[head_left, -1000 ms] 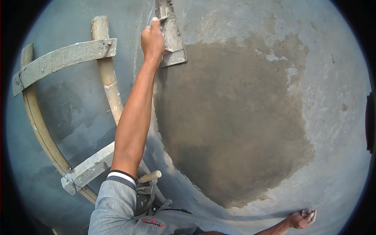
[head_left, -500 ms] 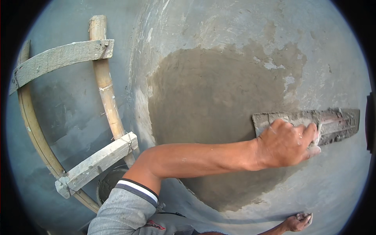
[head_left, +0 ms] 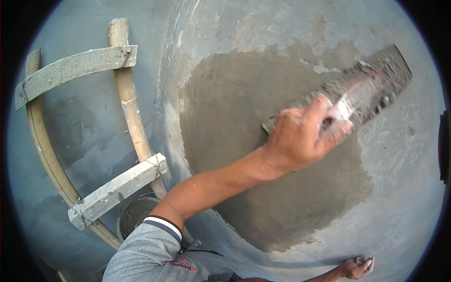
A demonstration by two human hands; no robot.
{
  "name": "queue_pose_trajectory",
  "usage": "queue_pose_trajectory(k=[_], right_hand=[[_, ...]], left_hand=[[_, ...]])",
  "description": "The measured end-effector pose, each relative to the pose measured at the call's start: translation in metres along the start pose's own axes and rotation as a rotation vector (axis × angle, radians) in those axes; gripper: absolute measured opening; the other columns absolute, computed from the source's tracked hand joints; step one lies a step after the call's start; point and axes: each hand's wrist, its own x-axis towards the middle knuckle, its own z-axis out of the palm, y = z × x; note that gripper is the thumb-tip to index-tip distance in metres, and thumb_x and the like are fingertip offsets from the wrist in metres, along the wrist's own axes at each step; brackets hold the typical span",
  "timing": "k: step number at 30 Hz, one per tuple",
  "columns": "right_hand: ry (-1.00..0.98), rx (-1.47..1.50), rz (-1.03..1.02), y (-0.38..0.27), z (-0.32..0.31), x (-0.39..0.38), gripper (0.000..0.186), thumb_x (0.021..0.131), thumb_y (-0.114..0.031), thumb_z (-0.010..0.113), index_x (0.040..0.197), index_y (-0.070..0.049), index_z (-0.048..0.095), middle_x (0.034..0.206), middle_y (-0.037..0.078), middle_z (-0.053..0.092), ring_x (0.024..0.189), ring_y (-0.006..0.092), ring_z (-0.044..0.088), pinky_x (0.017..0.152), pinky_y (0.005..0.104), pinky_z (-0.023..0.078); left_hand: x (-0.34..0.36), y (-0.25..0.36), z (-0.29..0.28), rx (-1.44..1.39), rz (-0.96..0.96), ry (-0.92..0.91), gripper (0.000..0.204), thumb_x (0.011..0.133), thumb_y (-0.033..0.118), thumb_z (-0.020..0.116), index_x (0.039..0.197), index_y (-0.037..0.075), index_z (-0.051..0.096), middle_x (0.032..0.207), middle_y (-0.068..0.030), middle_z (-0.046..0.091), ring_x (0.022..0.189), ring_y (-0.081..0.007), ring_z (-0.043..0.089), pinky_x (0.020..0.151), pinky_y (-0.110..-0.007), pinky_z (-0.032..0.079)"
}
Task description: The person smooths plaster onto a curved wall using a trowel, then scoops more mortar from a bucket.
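My left hand [head_left: 300, 134] is closed round the handle of a long plastering trowel [head_left: 376, 89]. Wet grey mortar coats the trowel's upper face, and its far end points up and to the right. The blade lies slanted across the right side of a dark damp plaster patch [head_left: 235, 113]; whether its whole face touches the surface is hidden. Low on the right, my right hand [head_left: 357, 268] is beside the pale grey surface with its fingers curled in. What it holds, if anything, cannot be made out.
A bamboo ladder [head_left: 127, 103] with rough wooden rungs stands on the left. Behind its lower rung and my sleeve, a bucket [head_left: 136, 214] shows in part. Grey plastered wall [head_left: 408, 178] surrounds the damp patch.
My left hand has moved up and to the left with the trowel. The trowel has swung from nearly level to a steep slant, right end raised. My right hand has hardly moved.
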Motion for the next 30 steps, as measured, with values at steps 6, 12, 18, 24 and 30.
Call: queue_pose_trajectory(k=[6,12,18,24,30], right_hand=[[-0.103,-0.494,-0.597,-0.029,0.013,-0.003,0.028,0.094,-0.022,0.048,0.079,-0.001,0.058,0.080,0.013,0.057,0.047,0.0197,0.050,0.037,0.0300,0.037],[-0.028,0.089,0.010,0.003,0.001,0.004,0.024,0.094,-0.016,0.052,0.101,0.005,0.060,0.066,0.003,0.049,0.054,0.0095,0.036,0.050,0.0225,0.032],[-0.070,-0.195,-0.379,-0.008,0.006,-0.001,0.025,0.094,-0.020,0.050,0.089,0.003,0.060,0.072,0.008,0.053,0.050,0.0144,0.043,0.043,0.0264,0.034],[-0.068,-0.234,-0.483,-0.027,0.018,-0.007,0.022,0.087,-0.024,0.056,0.085,-0.002,0.060,0.070,0.007,0.056,0.046,0.0133,0.047,0.035,0.0257,0.034],[-0.016,0.008,-0.194,-0.040,0.024,-0.004,0.020,0.082,-0.023,0.058,0.086,-0.004,0.062,0.065,0.003,0.055,0.044,0.0115,0.044,0.034,0.0253,0.033]], left_hand=[[-0.051,0.018,0.016,-0.048,0.109,-0.215,0.037,0.085,0.033,0.068,0.086,-0.001,0.053,0.061,-0.0122,0.060,0.049,-0.0273,0.061,0.044,-0.033,0.047],[-0.011,-0.109,-0.127,0.358,-0.223,0.241,0.039,0.098,0.037,0.049,0.088,0.000,0.054,0.062,-0.0003,0.045,0.057,-0.0086,0.041,0.052,-0.027,0.037],[-0.027,-0.101,-0.115,0.132,-0.349,0.233,0.036,0.098,0.038,0.048,0.084,0.005,0.051,0.064,0.0060,0.039,0.058,-0.0049,0.035,0.052,-0.023,0.032],[-0.108,0.004,-0.004,0.049,-0.012,-0.127,0.043,0.083,0.031,0.070,0.094,-0.007,0.053,0.069,-0.0156,0.060,0.053,-0.0272,0.061,0.049,-0.033,0.049],[-0.092,-0.077,-0.083,0.236,-0.243,0.135,0.027,0.092,0.025,0.059,0.091,0.000,0.052,0.064,-0.0090,0.051,0.059,-0.0212,0.055,0.055,-0.032,0.044]])
